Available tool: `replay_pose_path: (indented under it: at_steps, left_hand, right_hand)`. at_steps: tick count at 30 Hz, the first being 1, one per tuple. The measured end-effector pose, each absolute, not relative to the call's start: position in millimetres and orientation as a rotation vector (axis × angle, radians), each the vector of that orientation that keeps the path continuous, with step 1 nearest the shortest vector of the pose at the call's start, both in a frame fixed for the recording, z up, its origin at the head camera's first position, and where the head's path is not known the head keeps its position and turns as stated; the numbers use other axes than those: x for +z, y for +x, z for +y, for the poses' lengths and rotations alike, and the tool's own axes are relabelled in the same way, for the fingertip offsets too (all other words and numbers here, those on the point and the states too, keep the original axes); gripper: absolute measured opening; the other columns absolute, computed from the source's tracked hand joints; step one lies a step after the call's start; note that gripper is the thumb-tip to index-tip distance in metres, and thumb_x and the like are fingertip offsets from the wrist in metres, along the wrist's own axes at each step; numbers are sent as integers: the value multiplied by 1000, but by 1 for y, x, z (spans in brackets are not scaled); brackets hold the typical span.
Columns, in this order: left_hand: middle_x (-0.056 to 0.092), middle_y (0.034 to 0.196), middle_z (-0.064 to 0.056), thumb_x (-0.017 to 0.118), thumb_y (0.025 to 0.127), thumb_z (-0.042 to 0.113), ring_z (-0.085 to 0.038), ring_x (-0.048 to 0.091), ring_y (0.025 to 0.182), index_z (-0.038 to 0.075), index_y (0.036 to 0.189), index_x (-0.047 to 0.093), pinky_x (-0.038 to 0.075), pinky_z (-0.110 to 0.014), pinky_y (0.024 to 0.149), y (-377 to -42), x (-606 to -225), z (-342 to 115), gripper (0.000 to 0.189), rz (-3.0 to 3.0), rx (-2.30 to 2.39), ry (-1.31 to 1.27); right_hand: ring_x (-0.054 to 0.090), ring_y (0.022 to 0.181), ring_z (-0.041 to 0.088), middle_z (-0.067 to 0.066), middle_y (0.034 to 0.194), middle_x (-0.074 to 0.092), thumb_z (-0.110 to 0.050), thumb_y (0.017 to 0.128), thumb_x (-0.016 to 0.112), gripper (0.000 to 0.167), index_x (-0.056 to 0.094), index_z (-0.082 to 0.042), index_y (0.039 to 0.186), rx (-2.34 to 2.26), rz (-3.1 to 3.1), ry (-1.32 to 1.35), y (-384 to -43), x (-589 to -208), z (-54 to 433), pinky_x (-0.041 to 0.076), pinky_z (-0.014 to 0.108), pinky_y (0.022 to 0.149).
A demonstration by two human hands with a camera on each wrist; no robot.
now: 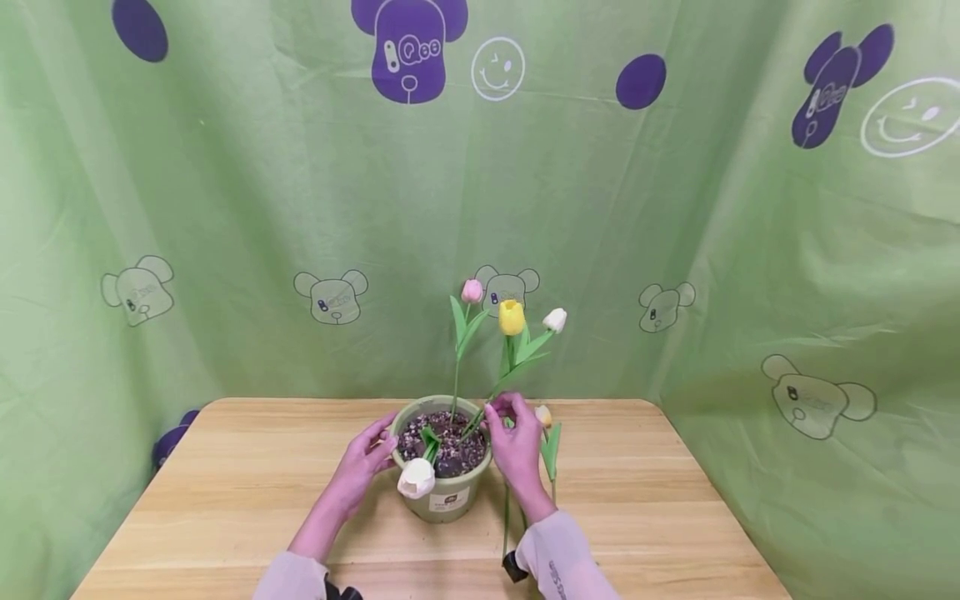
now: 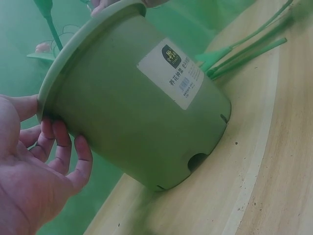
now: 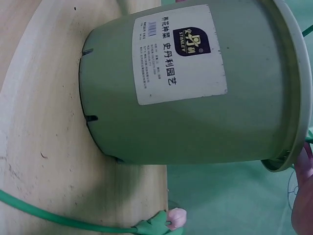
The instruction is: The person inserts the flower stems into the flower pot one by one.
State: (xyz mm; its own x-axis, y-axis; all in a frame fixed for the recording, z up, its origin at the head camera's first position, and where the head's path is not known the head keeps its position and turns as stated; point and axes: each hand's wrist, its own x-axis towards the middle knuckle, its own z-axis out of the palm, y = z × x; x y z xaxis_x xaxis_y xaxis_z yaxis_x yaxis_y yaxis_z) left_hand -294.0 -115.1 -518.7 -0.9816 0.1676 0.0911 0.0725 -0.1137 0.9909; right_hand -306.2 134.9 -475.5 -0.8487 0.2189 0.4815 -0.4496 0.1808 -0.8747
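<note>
A light green flowerpot (image 1: 431, 512) of dark soil stands on the table. My left hand (image 1: 360, 467) holds its left rim, the thumb at the lip and the fingers bent against the wall below, as the left wrist view shows. With thumb and forefinger, my right hand (image 1: 517, 442) pinches a green tulip stem low over the soil at the right rim. A yellow tulip (image 1: 512, 318) and a white tulip (image 1: 555, 320) rise above that hand. A pink tulip (image 1: 472, 291) stands upright in the soil; a large white tulip (image 1: 416, 478) droops over the front rim.
Right of the pot, partly behind my right forearm, loose tulips lie on the wooden table (image 1: 637, 500), one with a pale peach head (image 1: 543, 415). Dark crumbs dot the tabletop. A green printed curtain (image 1: 585, 208) hangs behind and along both sides.
</note>
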Motion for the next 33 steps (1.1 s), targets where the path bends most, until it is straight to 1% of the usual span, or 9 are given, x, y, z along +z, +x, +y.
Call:
replay_pose_path:
  at_steps: [4,9,11,17,19,21,26,28,33]
  left_hand:
    - [49,121,-16,55,105,10,-23,63,108,2,156,41,59,-37,99,-294,-518,-115,53,2053,2274,263]
    - [50,119,-14,55,105,10,-24,63,108,3,155,42,57,-44,102,-295,-518,-116,53,2041,2281,263]
    - [50,119,-14,56,105,11,-24,63,108,2,155,42,57,-45,103,-295,-518,-116,53,2037,2280,268]
    - [49,119,-14,56,104,10,-23,62,107,1,155,41,59,-40,99,-295,-519,-116,55,2036,2279,275]
    - [49,119,-13,56,104,10,-23,62,107,1,155,41,59,-38,99,-295,-519,-117,54,2031,2282,275]
    - [49,120,-13,56,104,11,-23,63,108,2,155,42,59,-39,99,-296,-519,-117,54,2026,2285,270]
    - [49,121,-15,56,105,13,-24,63,108,1,156,40,58,-39,100,-296,-519,-117,55,2048,2268,271]
    - [49,121,-16,55,105,13,-24,63,107,1,156,39,59,-38,99,-295,-519,-117,55,2052,2266,270]
    - [49,120,-14,56,104,10,-22,63,106,2,155,41,59,-39,99,-295,-520,-116,54,2036,2285,254]
  right_hand:
    - [66,87,53,28,94,66,12,91,68,11,62,12,101,1695,-1957,236,-296,-466,132,64,52,72]
    - [66,85,51,28,92,66,13,91,68,10,63,13,99,1645,-1967,268,-291,-464,128,64,50,69]
    - [67,86,50,28,92,66,13,90,68,10,63,13,99,1638,-1990,267,-291,-464,127,64,52,69]
    - [68,82,45,27,90,66,15,90,67,9,62,13,97,1582,-2042,317,-292,-463,127,64,54,68]
    - [68,81,43,27,89,67,15,89,68,9,63,12,96,1550,-2053,345,-291,-460,127,64,53,67]
    - [69,81,40,25,90,68,12,89,70,9,64,10,97,1536,-2059,352,-297,-468,130,64,51,66]
    - [70,82,28,15,89,71,4,90,74,10,68,-2,96,1498,-2095,352,-316,-487,137,65,33,65]
    - [69,81,26,13,89,71,2,90,75,11,68,-4,95,1491,-2114,358,-315,-486,138,64,28,65]
    - [69,81,25,13,90,71,2,91,74,10,68,-4,95,1493,-2145,366,-316,-486,139,64,29,63]
